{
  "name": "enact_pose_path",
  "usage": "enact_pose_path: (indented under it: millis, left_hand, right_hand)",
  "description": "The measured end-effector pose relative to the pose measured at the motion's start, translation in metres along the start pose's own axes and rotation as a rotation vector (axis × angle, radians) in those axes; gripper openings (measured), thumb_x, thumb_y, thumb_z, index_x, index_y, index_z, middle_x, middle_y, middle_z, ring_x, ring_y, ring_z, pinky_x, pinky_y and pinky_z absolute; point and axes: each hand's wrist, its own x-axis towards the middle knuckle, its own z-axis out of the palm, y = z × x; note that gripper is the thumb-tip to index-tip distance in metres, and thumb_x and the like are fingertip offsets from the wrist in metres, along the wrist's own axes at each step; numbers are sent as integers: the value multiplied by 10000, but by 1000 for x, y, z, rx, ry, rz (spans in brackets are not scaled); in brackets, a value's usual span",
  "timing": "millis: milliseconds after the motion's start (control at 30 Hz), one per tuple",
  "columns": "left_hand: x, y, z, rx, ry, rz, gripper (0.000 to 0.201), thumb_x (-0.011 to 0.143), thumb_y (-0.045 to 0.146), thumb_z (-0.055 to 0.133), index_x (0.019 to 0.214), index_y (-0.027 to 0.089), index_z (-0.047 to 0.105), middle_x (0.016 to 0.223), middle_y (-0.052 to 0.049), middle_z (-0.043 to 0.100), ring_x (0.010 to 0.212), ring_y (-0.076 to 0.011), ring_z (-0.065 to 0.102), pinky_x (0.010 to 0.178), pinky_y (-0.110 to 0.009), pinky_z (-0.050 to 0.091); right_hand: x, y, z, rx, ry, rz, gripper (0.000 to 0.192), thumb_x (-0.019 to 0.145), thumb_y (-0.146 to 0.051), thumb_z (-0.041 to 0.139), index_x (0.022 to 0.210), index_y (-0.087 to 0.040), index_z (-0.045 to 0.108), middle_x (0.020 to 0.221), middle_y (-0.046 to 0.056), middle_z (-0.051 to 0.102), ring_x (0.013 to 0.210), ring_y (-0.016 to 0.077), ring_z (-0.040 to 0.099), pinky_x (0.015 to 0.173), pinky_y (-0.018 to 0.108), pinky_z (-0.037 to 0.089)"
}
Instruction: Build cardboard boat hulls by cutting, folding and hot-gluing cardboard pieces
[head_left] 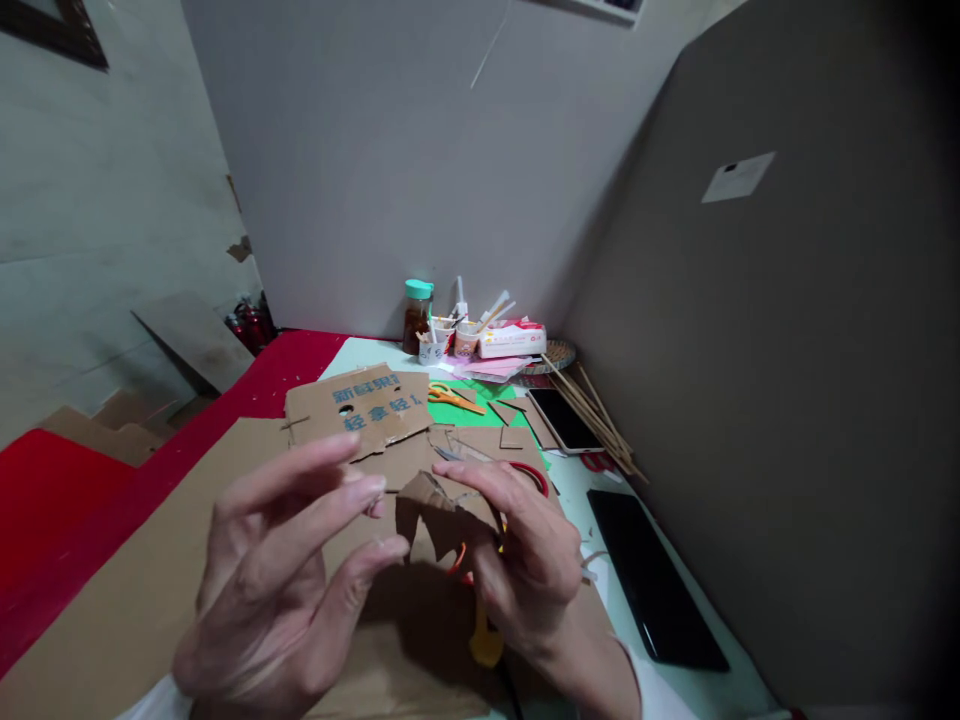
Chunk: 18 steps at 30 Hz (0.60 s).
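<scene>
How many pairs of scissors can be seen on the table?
2: orange scissors lie on the green sheet behind the printed cardboard piece; red-handled scissors lie partly hidden behind the right hand. Others may be hidden.

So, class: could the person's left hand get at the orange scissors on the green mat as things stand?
Probably yes: the left hand is open and holds nothing, and only flat cardboard sheets lie between it and the orange scissors.

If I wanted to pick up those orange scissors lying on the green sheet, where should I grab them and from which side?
Probably by the looped handles at the left end of the orange scissors, coming straight down from above. They lie flat on the green sheet, blades pointing right, so the handle end looks the safest grip. Cardboard pieces lie beside the blade tips.
</scene>
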Motion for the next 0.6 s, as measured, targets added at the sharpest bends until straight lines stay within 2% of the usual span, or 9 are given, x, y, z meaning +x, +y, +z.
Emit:
enact_pose_path:
  millis: [67,167,300,400,500,567,600]
  left_hand:
    - [1,-2,-1,54,28,42,450,809,23,680,1167,295,667,1089,-18,619,880,-144,638,761,-282,573]
    - [5,-3,-2,99,35,136,266,813,61,685,961,280,710,838,5,631,756,-147,623,719,-295,567]
    - [7,-2,-6,109,-16,248,253,842,66,625,924,291,708,832,-10,703,784,-193,672,714,-352,617]
    - [10,0,-10,117,-66,345,228,830,94,657,902,304,707,775,22,732,732,-185,699,701,-344,643]
    - [11,3,-12,110,-36,371,206,780,64,660,845,254,707,763,29,756,713,-160,706,743,-296,648]
    - [10,5,-14,91,-43,379,229,704,32,677,837,214,715,786,28,772,700,-141,704,764,-259,641]
    - [8,5,-15,81,-49,335,246,685,39,689,847,221,720,789,41,775,693,-134,701,764,-251,637]
  right_hand:
    - [0,-1,0,37,38,-10,529,799,41,438,1239,-200,609,1064,73,740,930,173,702,773,326,581]
    - [0,-3,-3,68,23,-83,522,799,20,428,1262,-159,590,1075,115,737,970,190,707,787,342,592]
    - [1,-2,-8,78,-107,-183,528,773,-13,469,1289,-100,541,1095,189,726,1049,227,700,833,384,600]
    - [-1,-2,-7,90,-118,-201,471,832,-38,500,1299,-93,531,1119,203,718,1062,231,697,830,383,609]
    - [-4,-3,-6,102,-134,-221,402,899,-75,512,1300,-57,529,1122,218,714,1063,217,694,840,360,606]
    - [-4,-5,-8,82,-191,-218,379,943,-121,501,1315,-53,518,1140,215,710,1080,204,686,876,351,598]
    - [-4,-6,-10,61,-222,-212,374,960,-138,488,1324,-59,512,1152,207,708,1091,200,682,898,351,594]
